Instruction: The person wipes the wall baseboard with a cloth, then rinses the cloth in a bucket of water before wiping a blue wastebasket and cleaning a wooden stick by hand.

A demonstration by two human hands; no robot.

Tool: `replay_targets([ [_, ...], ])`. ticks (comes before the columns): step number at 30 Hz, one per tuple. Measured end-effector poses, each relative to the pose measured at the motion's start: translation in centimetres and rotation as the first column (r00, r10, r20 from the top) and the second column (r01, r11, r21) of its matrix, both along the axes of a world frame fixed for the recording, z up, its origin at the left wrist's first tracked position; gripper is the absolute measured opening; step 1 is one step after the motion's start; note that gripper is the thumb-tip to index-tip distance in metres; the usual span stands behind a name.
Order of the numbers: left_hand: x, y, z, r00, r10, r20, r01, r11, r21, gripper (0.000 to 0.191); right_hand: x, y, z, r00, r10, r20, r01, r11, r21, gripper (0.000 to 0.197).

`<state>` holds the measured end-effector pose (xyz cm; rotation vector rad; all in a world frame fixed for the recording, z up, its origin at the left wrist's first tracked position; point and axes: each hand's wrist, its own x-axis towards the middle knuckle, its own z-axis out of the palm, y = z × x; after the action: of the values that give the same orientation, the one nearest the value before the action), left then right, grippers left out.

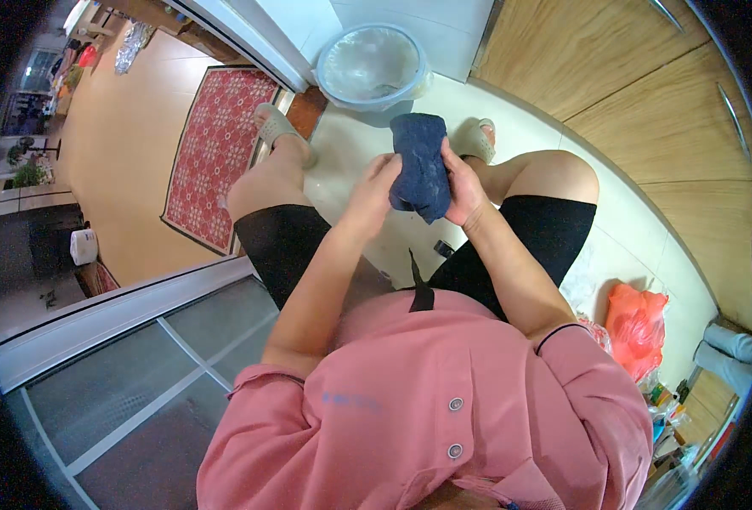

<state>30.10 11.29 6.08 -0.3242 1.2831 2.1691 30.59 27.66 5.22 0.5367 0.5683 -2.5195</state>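
Observation:
A folded dark blue cloth (pixel 420 167) is held up between my two hands, above the floor and between my knees. My left hand (pixel 375 191) grips its left edge, thumb uppermost. On the opposite edge, my right hand (pixel 463 185) has its thumb along the cloth and its fingers mostly hidden under it. The cloth looks thick and creased, with a pointed corner hanging toward me. Beyond it on the floor stands a round bin (pixel 355 102) with a light blue rim and a clear plastic liner.
Wooden cabinet doors (pixel 580 70) curve along the right. A red plastic bag (pixel 635 328) lies on the tiled floor (pixel 631 255) at right. A patterned red mat (pixel 223 153) lies past the doorway. At lower left is a glazed sliding door (pixel 140 382). A small black object (pixel 443 248) is below my hands.

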Motion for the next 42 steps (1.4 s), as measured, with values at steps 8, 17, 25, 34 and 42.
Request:
replay_targets([
  [8,1.2,1.0,2.6,0.591,-0.266,-0.761,-0.444,0.681,-0.583,0.025,0.5,0.9,-1.3,0.999,-0.035,-0.026,0.034,0.998,-0.053,0.057],
  [17,1.0,2.6,2.0,0.390,-0.471,-0.791,-0.412,0.679,-0.607,0.032,0.5,0.2,-2.0,0.991,-0.071,-0.117,0.072,0.997,0.003,0.051],
  [25,1.3,2.9,3.5,0.743,-0.066,-0.666,-0.410,0.742,-0.530,0.010,0.4,0.1,-0.8,0.994,-0.093,-0.061,0.094,0.995,0.011,0.052],
  [34,1.3,3.2,4.0,0.656,-0.192,-0.730,-0.480,0.641,-0.599,0.011,0.7,0.3,-1.1,0.996,-0.050,-0.077,0.045,0.996,-0.075,0.054],
  [42,0.3,3.0,3.6,0.773,-0.014,-0.634,-0.469,0.661,-0.586,0.013,1.0,-0.4,-0.4,0.997,-0.029,-0.074,0.022,0.995,-0.101,0.056],
])
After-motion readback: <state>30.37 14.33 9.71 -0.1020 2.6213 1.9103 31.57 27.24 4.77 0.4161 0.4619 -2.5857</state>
